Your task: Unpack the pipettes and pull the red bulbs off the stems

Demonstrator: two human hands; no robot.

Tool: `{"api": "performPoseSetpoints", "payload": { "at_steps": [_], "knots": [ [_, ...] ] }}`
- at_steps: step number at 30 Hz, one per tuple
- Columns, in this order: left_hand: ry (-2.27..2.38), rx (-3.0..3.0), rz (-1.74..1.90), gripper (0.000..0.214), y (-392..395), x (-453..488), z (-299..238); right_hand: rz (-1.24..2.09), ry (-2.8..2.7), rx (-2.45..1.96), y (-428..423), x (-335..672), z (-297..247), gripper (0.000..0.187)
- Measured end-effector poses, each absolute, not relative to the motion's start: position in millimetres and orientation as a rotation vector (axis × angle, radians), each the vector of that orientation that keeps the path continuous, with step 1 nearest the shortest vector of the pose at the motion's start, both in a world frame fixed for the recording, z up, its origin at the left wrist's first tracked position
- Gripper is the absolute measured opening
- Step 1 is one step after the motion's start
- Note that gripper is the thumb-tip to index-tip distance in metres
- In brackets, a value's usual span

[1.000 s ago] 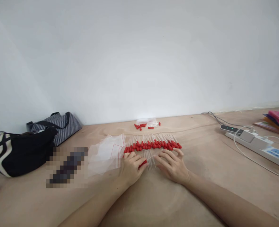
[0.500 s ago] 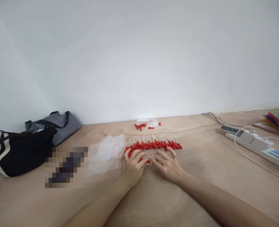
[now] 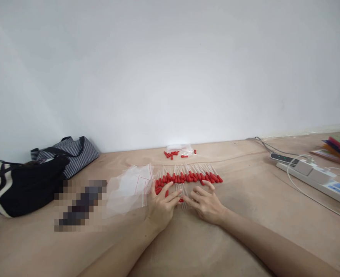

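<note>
Both hands meet over the counter (image 3: 253,192), the left hand (image 3: 162,207) and right hand (image 3: 207,204) curled, their fingertips almost together at a small red piece (image 3: 181,200) — whether either one truly pinches it, I cannot tell. Just beyond lies a row of red bulbs (image 3: 190,176) with thin clear stems (image 3: 212,168), running left to right. Each stem's long axis runs roughly away from the person, bulb nearer, tip towards the wall, some slanting. Lying side by side probably keeps the bulbs within easy reach. Between the hands, a few clear tubes (image 3: 184,206) point back towards the person. The wrists rest low, perhaps to steady the fingers — plastic bags (image 3: 129,186) sit just beside the left hand.
</note>
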State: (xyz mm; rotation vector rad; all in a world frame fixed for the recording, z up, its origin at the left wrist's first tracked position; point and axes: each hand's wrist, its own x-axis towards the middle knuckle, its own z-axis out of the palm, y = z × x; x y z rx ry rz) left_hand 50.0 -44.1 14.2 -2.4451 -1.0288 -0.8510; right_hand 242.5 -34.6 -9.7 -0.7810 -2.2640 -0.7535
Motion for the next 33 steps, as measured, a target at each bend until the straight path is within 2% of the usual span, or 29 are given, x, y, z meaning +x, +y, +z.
{"api": "performPoseSetpoints", "payload": {
  "at_steps": [17,21,26,30,33],
  "knots": [
    [-0.987,-2.363,-0.862,0.029,-44,47,14,-0.772,-2.268,-0.816,-37,249,-6,0.037],
    [-1.142,-2.271,-0.932,0.022,-35,35,13,-0.657,-2.229,-0.976,-35,257,-9,0.043],
    [-1.373,-2.415,-1.048,0.021,-25,26,10,-0.48,-2.116,-1.15,-32,248,-17,0.032],
    [-1.654,-2.419,-1.1,0.02,-23,19,9,-0.364,-2.107,-1.215,-30,240,-23,0.043],
    [-1.857,-2.433,-1.028,0.018,-22,16,8,-0.272,-2.086,-1.224,-27,237,-27,0.042]
  ]
}}
